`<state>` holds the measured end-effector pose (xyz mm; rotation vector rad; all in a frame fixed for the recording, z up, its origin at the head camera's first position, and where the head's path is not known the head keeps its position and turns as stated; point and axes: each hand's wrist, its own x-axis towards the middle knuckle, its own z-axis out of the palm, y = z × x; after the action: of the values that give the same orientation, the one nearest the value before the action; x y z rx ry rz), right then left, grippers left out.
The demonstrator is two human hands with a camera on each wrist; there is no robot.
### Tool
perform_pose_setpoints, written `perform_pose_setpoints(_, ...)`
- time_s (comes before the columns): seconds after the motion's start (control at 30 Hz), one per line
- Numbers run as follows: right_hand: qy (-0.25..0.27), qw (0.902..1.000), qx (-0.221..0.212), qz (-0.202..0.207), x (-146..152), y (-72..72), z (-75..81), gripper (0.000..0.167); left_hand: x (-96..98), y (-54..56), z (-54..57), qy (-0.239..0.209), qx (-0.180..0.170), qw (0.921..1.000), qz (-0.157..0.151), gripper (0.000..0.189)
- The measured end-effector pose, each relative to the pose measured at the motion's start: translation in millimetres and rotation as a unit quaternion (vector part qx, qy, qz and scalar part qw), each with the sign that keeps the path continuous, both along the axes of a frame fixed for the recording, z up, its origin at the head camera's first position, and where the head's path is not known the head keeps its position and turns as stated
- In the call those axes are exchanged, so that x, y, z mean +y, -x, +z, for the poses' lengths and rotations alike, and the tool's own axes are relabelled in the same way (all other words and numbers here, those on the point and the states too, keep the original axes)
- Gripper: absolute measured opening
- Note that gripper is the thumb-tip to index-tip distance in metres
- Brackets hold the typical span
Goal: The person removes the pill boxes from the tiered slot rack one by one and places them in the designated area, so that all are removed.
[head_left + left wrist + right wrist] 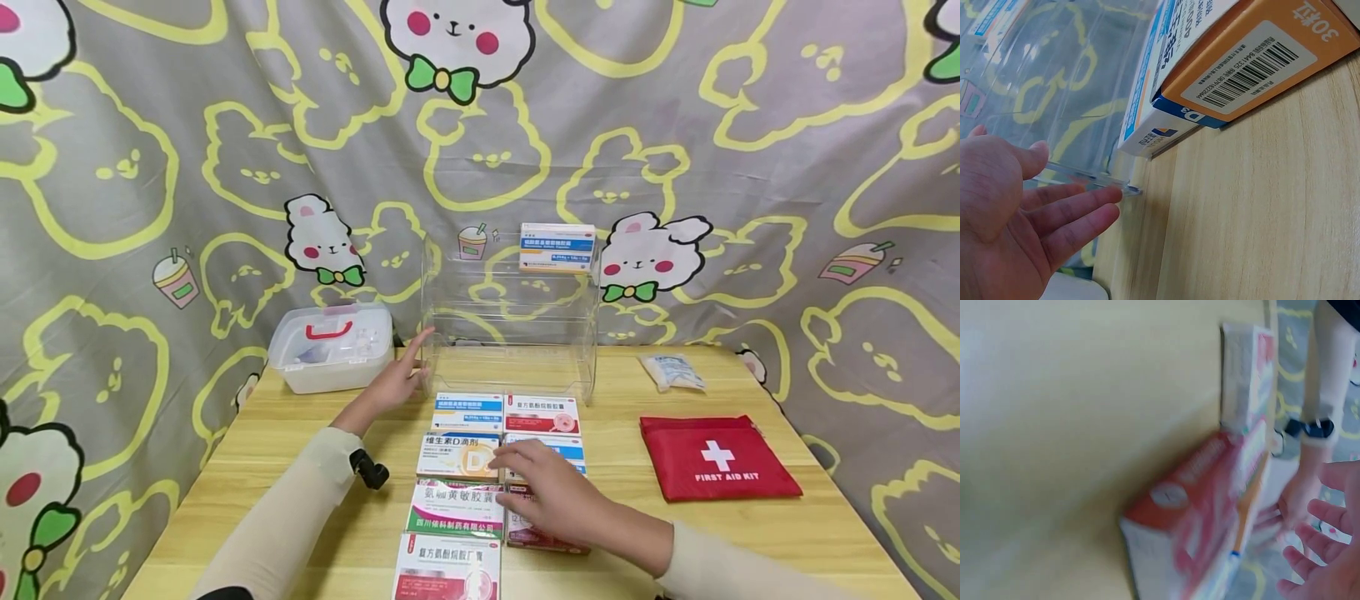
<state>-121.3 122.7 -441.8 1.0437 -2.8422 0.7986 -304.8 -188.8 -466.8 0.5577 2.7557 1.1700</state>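
Observation:
In the head view my left hand [397, 383] is at the left side of a clear stepped rack [510, 367], index finger extended along its edge. The left wrist view shows that hand [1035, 212] with its fingertips at the rack's lower edge and nothing held. My right hand [558, 500] hovers over the right column of medicine boxes, fingers loosely bent and holding nothing. Partly under it are a blue-and-white box [567, 450] and a dark red box [551, 537]. Beside them lie a vitamin D box [450, 457] and a green-and-pink capsule box [450, 510].
One blue-and-white box [557, 248] stands on the rack's top tier. More boxes lie before the rack, including a red-and-white one [446, 571] nearest me. A lidded plastic case [330, 346] stands left; a red first aid pouch [716, 462] and a small packet [672, 372] lie right.

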Motion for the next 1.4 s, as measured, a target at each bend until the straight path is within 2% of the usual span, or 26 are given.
perform_pose_setpoints(0.17,0.027,0.9991,0.029,-0.015,9.1,18.5,16.9,0.038,0.6,-1.2,0.1,-0.001,0.001,1.0000,0.000,0.086)
perform_pose_setpoints(0.6,0.032,0.9948,0.079,-0.056,30.2,64.6,65.5,0.043,0.6,-2.8,-1.1,-0.002,-0.002,1.0000,0.003,0.086)
perform_pose_setpoints(0.83,0.042,0.9930,0.088,-0.066,37.8,87.4,91.7,0.042,0.7,-2.7,0.1,-0.004,0.000,1.0000,0.002,0.085)
perform_pose_setpoints(1.07,0.044,0.9917,0.097,-0.072,42.4,112.1,111.7,0.043,1.3,-2.2,0.8,-0.004,-0.002,1.0000,0.002,0.083)
perform_pose_setpoints(1.4,0.059,0.9891,0.099,-0.092,49.0,152.8,145.2,0.045,1.4,-2.2,1.3,0.008,0.005,0.9999,0.004,0.085)
